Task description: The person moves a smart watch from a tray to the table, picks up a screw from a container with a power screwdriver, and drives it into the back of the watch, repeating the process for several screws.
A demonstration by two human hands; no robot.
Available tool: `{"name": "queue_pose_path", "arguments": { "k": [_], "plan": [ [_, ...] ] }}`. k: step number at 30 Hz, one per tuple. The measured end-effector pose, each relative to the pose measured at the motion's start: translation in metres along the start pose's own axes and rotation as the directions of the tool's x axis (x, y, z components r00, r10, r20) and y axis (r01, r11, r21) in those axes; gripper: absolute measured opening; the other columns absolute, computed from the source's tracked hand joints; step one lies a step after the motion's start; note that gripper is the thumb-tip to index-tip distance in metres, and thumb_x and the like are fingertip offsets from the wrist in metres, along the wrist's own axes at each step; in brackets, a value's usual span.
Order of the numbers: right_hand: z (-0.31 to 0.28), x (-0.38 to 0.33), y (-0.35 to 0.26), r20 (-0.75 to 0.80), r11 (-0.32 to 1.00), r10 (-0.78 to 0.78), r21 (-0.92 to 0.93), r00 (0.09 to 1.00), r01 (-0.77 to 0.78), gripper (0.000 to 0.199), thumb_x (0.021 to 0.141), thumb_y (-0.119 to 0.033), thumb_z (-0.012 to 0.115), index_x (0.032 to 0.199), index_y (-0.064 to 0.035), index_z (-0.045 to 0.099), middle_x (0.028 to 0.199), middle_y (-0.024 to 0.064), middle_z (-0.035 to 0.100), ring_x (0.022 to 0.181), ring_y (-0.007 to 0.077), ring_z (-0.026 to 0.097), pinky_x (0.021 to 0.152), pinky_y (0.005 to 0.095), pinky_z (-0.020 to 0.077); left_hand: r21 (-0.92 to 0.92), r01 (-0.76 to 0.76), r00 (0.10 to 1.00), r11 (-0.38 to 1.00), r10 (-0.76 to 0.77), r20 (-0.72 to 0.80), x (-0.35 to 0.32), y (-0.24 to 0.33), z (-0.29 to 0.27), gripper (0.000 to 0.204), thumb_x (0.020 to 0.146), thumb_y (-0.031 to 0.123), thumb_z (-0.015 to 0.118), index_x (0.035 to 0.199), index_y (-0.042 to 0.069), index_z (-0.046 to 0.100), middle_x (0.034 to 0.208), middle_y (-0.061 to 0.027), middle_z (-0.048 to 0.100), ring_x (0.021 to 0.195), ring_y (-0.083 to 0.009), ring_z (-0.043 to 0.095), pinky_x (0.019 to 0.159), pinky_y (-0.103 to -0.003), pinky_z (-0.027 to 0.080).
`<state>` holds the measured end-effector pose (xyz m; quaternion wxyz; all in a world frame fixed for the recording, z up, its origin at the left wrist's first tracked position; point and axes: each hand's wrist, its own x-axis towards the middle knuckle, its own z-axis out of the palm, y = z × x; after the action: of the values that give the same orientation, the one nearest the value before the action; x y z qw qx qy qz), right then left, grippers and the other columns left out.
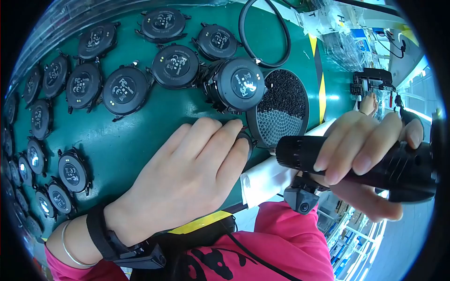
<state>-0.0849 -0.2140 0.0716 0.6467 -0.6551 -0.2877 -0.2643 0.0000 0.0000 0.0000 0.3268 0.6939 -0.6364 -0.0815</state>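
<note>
My left hand (187,173) lies palm-down on the green table (117,145), its fingertips covering a small black round part (247,140) that is mostly hidden. My right hand (361,159) grips a thick black cylindrical power tool (398,168), held level above the table's near edge with its front end pointing left. Just beyond my fingers sits a round black dish (281,107) filled with many tiny dark pieces. A stack of black round disc-shaped housings (236,84) stands right behind my left fingertips.
Several black round housings (124,89) lie spread over the table's left and far side. A black rubber ring (265,33) lies at the back. Yellow tape (321,89) marks the table's right edge; another person's hand (369,104) works at a far bench.
</note>
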Motion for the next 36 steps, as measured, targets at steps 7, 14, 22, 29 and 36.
{"name": "queue_pose_path", "arguments": {
  "k": [7, 14, 22, 29, 36],
  "plan": [
    [0.007, -0.002, 0.002, -0.064, 0.998, -0.054, -0.018, 0.996, 0.053, 0.076, 0.082, -0.04, 0.079, 0.125, 0.0006, 0.031, 0.082, 0.0143, 0.058, 0.048, 0.021, 0.063, 0.041, 0.029, 0.0558, 0.09, -0.113, 0.942, 0.99, 0.135, -0.308, 0.006, 0.014, -0.018, 0.058, 0.062, 0.006, 0.076, 0.117, 0.004, 0.055, 0.118, -0.0146, 0.06, 0.094, -0.0306, 0.057, 0.078, -0.04, 0.046],
    [0.015, -0.01, 0.008, -0.207, 0.998, -0.04, 0.029, 0.978, 0.047, 0.075, 0.081, -0.039, 0.08, 0.123, -0.0038, 0.028, 0.078, 0.0141, 0.059, 0.047, 0.0221, 0.063, 0.043, 0.0324, 0.0569, 0.119, 0.04, 0.958, 0.992, -0.004, -0.285, 0.056, -0.008, -0.043, 0.052, 0.063, 0.003, 0.075, 0.112, 0.004, 0.057, 0.113, -0.0141, 0.06, 0.1, -0.0309, 0.056, 0.075, -0.041, 0.05],
    [0.032, -0.007, -0.008, -0.365, 0.996, 0.088, 0.017, 0.927, -0.088, 0.069, 0.08, -0.036, 0.081, 0.117, -0.008, 0.029, 0.075, 0.014, 0.061, 0.048, 0.024, 0.063, 0.046, 0.0369, 0.0574, 0.313, 0.06, 0.997, 0.948, -0.075, 0.036, 0.083, -0.004, -0.036, 0.037, 0.063, 0.002, 0.072, 0.098, 0.002, 0.059, 0.097, -0.0128, 0.055, 0.094, -0.03, 0.054, 0.072, -0.034, 0.052],
    [0.036, -0.01, -0.006, -0.441, 0.994, 0.113, 0.052, 0.891, -0.101, 0.066, 0.08, -0.035, 0.082, 0.112, -0.0092, 0.031, 0.074, 0.0125, 0.059, 0.048, 0.0239, 0.062, 0.046, 0.0363, 0.0559, 0.318, -0.028, 0.992, 0.948, -0.013, 0.126, 0.07, -0.003, -0.042, 0.034, 0.066, 0.001, 0.07, 0.098, 0.003, 0.059, 0.1, -0.014, 0.053, 0.096, -0.0308, 0.053, 0.075, -0.036, 0.052],
    [0.033, -0.012, -0.005, -0.419, 0.984, 0.177, 0.08, 0.891, -0.157, 0.068, 0.079, -0.039, 0.082, 0.112, -0.0092, 0.032, 0.071, 0.0097, 0.055, 0.048, 0.0234, 0.059, 0.045, 0.0361, 0.0543, 0.206, -0.108, 0.988, 0.973, 0.082, 0.13, 0.05, -0.009, -0.049, 0.05, 0.067, 0.005, 0.074, 0.114, 0.005, 0.058, 0.12, -0.0157, 0.053, 0.112, -0.0333, 0.051, 0.091, -0.04, 0.048]
  ]
}}
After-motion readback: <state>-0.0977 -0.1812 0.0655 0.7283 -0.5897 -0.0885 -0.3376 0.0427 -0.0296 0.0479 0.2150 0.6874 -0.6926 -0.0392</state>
